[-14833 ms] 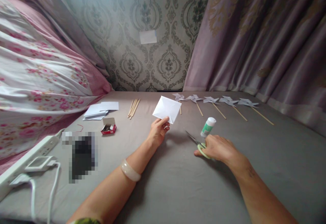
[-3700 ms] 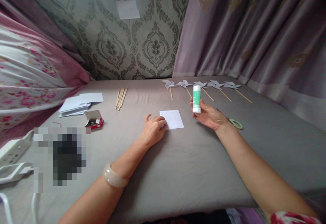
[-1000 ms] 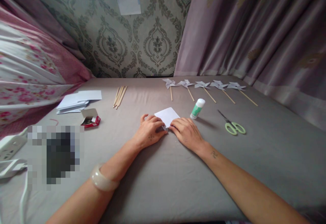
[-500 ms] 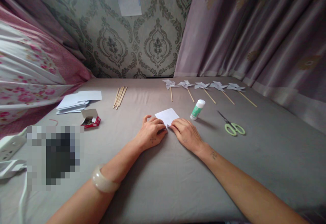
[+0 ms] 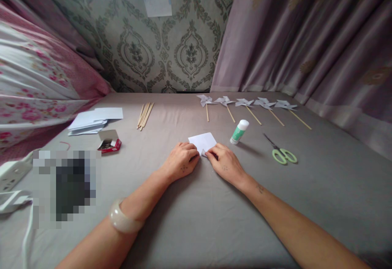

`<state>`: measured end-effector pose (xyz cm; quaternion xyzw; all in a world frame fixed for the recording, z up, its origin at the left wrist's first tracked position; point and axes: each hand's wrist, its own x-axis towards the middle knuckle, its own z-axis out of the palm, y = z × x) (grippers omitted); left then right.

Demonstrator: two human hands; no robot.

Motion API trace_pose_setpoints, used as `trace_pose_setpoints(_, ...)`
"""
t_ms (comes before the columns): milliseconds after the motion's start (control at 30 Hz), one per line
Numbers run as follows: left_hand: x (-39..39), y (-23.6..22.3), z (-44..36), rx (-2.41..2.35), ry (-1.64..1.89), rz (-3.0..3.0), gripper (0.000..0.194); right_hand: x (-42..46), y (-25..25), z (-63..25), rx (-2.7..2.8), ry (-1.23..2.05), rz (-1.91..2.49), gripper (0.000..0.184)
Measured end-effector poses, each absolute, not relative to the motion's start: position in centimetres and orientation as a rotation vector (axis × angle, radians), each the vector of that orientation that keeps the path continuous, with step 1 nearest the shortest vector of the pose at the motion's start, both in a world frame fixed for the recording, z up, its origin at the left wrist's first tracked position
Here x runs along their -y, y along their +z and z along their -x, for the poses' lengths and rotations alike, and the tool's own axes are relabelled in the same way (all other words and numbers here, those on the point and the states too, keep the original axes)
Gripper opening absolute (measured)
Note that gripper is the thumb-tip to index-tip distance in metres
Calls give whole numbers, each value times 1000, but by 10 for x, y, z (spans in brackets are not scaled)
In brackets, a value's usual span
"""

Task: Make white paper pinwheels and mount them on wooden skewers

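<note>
Between my hands a small white sheet of paper [image 5: 202, 141] lies on the grey cloth, its near corner bent up. My left hand [image 5: 183, 158] holds the paper's near left edge, fingers curled together. On the near right edge, my right hand [image 5: 226, 161] pinches the raised corner between thumb and fingers. The fingertips partly hide the paper's near side. Just beyond my right hand a glue stick [image 5: 239, 132] with a white cap and green label stands upright. Green-handled scissors [image 5: 283, 154] lie farther right.
Several paper pinwheels [image 5: 244, 102] on sticks lie in a row at the back right. Loose wooden sticks [image 5: 145, 116] and a stack of white paper [image 5: 92, 121] are at the back left. Nearer are an open red box [image 5: 109, 144] of small items and a power strip [image 5: 15, 177].
My right hand's pinch on the paper's near corner has shifted slightly, and the corner stands up more. My left fingers have drawn in a little. The view has tilted slightly.
</note>
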<state>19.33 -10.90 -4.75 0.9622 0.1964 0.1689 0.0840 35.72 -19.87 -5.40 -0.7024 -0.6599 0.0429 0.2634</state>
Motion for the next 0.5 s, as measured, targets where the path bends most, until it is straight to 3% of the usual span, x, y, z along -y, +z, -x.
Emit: trace_pose_setpoints(500,109,-48,-195,-652,515,-2845,21,183,-47,-364,1838,50,2078,20)
